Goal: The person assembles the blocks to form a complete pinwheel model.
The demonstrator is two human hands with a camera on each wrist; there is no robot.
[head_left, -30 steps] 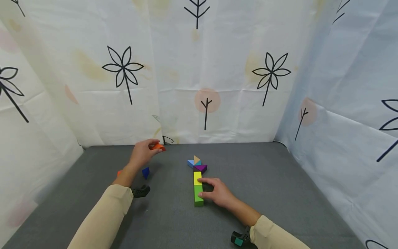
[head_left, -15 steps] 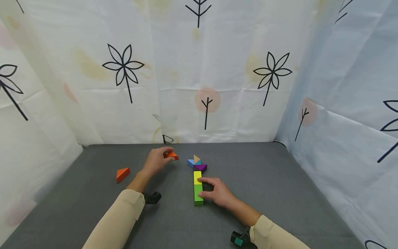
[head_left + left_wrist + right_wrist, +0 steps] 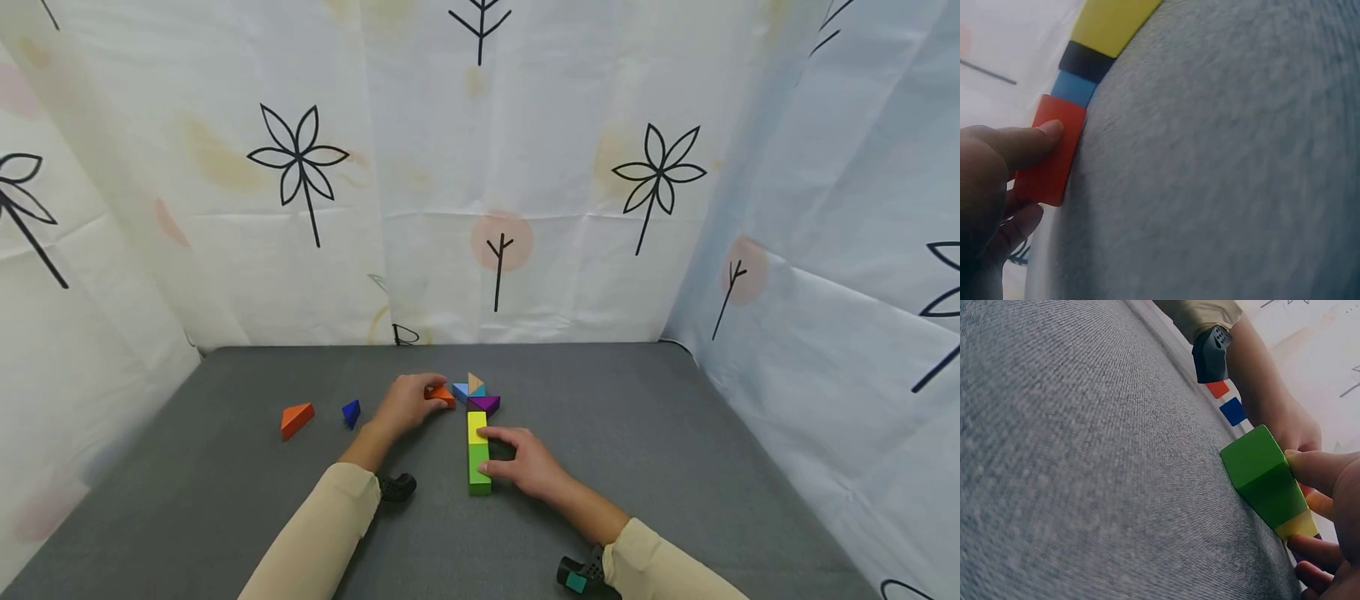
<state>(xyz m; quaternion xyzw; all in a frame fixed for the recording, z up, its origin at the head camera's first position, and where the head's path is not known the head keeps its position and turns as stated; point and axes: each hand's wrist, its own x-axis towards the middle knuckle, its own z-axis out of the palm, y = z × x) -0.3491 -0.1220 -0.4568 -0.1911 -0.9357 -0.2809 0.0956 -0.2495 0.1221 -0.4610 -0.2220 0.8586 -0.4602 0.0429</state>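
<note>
My left hand (image 3: 405, 407) pinches an orange triangular block (image 3: 446, 395) between thumb and fingers. In the left wrist view that orange block (image 3: 1063, 165) stands against or very near a blue block (image 3: 1074, 89). A small cluster holds a light-blue triangle (image 3: 460, 389), a tan triangle (image 3: 474, 383) and a purple triangle (image 3: 487, 403). Below the purple one, a yellow block (image 3: 477, 423) and a green block (image 3: 479, 473) form a straight column. My right hand (image 3: 534, 467) touches the column's right side, its thumb at the green and a fingertip at the yellow.
Another orange triangular block (image 3: 297, 420) and a dark-blue block (image 3: 351, 413) lie apart at the left of the grey tabletop (image 3: 630, 417). White patterned cloth (image 3: 420, 167) hangs behind the table and along both sides.
My left hand has carried the orange block rightward and down to the cluster's left side. The other orange block and the dark-blue one are now fully uncovered. My right hand stays put.
</note>
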